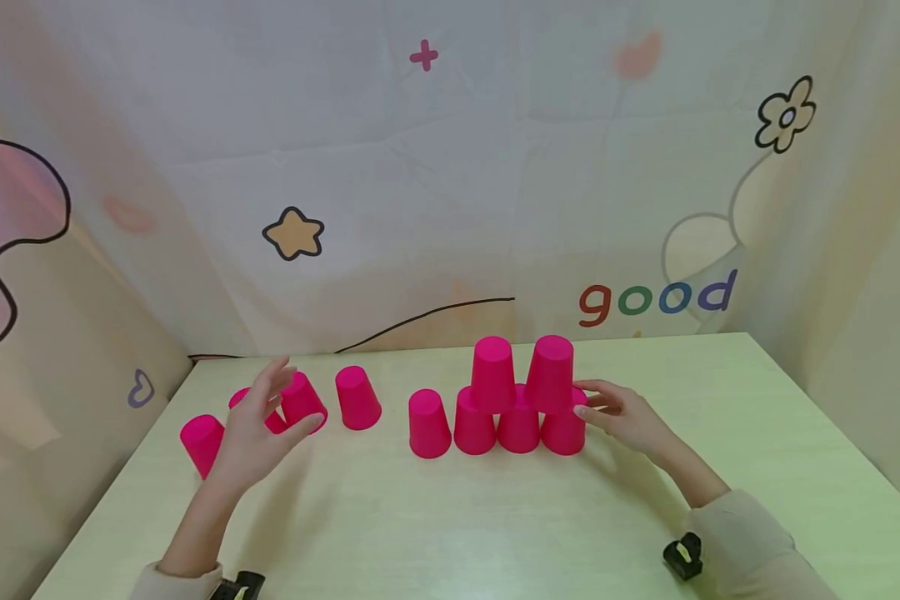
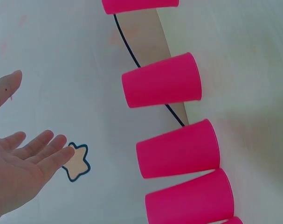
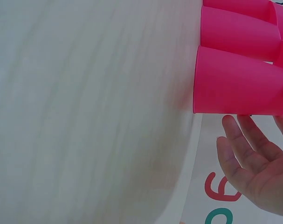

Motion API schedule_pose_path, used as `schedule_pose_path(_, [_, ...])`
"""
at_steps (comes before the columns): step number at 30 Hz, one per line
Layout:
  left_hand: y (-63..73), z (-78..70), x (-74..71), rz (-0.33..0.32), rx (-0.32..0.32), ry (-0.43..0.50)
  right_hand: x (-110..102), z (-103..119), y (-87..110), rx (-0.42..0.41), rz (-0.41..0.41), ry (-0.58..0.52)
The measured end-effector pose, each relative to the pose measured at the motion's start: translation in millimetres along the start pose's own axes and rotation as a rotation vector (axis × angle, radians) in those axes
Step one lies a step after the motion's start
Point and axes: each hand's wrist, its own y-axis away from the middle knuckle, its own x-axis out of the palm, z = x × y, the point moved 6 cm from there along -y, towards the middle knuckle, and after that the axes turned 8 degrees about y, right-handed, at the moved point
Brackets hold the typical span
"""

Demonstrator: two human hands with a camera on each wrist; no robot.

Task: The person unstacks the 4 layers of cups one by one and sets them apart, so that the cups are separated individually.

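Observation:
Upside-down pink cups form a row on the table, with two more on top. The upper left cup [image 1: 492,375] and the upper right cup [image 1: 550,375] each stand across two lower cups. My right hand [image 1: 630,417] is at the right end, its fingertips close beside the lower right cup [image 3: 241,81] and the base of the upper one. Its fingers are loosely bent, the thumb overlapping the cup's edge in the right wrist view. My left hand [image 1: 251,437] is raised before the left-hand cups, fingers spread, palm bare in the left wrist view.
At the left stand several single cups, among them a leftmost cup [image 1: 202,442] and one nearer the middle [image 1: 357,398]. Another lone cup [image 1: 429,425] stands just left of the stack. The table [image 1: 450,525] ends at a printed curtain [image 1: 390,167] behind.

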Motion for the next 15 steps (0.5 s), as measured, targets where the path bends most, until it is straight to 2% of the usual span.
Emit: schedule_pose_path(15, [-8.9,-26.4,40.6,0.088,0.103,0.054,0,0,0.5,-0.006,-0.001,-0.004])
